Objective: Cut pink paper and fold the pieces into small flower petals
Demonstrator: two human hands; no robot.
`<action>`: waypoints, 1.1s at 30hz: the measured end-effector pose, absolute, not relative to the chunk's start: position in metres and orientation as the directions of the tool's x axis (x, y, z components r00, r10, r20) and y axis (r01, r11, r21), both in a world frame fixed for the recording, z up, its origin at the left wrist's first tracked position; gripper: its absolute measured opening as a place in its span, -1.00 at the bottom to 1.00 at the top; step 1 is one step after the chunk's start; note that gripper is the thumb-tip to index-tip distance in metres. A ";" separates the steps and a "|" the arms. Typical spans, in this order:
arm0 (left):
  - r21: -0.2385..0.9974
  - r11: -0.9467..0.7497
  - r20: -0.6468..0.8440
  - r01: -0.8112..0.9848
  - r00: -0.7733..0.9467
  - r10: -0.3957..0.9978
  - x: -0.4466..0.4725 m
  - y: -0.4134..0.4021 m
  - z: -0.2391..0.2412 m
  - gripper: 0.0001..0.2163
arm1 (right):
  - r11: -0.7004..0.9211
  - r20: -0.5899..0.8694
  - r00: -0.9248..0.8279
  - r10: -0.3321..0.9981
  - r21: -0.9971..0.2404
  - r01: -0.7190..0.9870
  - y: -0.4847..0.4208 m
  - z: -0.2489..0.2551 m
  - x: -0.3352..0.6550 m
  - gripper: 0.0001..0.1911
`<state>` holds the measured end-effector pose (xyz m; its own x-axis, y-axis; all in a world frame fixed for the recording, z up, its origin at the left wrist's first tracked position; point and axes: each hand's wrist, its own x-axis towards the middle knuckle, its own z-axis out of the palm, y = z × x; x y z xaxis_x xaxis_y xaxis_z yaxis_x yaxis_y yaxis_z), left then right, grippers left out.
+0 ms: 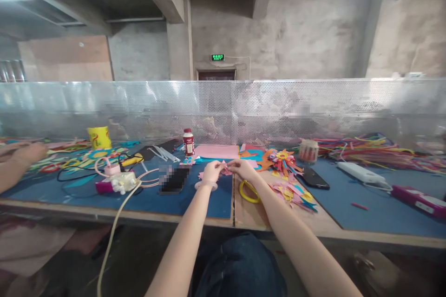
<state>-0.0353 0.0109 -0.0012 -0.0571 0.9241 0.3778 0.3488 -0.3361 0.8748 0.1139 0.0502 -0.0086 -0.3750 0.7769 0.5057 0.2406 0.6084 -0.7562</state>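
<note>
My left hand (pixel 212 172) and my right hand (pixel 243 170) meet over the table, fingertips pinched together. Between them is a small pink paper piece (pixel 225 167), which both hands seem to hold; the fingers cover much of it. A pale bangle circles my left wrist. Just below my right hand lies a yellow loop (pixel 249 192), partly hidden by my forearm. To the right are pink and yellow paper cutouts (pixel 291 194) in a loose pile, with a multicoloured paper flower (pixel 283 159) behind them. A pink sheet (pixel 216 151) rests beyond my hands.
Left of my hands lie a black phone (pixel 176 178) and a power strip (pixel 117 183) with cables. A red bottle (pixel 188 142) stands behind. On the right are another phone (pixel 313 178), a jar (pixel 308 151) and coloured strips (pixel 369 152). Another person's hand (pixel 26 155) shows far left.
</note>
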 end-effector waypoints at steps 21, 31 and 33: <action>0.905 -0.336 0.368 0.261 -0.084 0.926 -0.030 0.023 -0.011 -0.93 | 0.621 0.532 -0.324 0.782 -0.703 0.346 0.043 -0.007 0.113 -0.61; 0.910 -0.290 0.347 0.296 -0.164 0.923 -0.030 0.009 0.000 -0.96 | 0.617 0.517 -0.349 0.782 -0.724 0.309 0.047 -0.011 0.111 -0.57; 0.909 -0.290 0.352 0.298 -0.180 0.919 -0.030 0.008 0.001 -0.96 | 0.600 0.495 -0.370 0.786 -0.753 0.269 0.047 -0.009 0.112 -0.72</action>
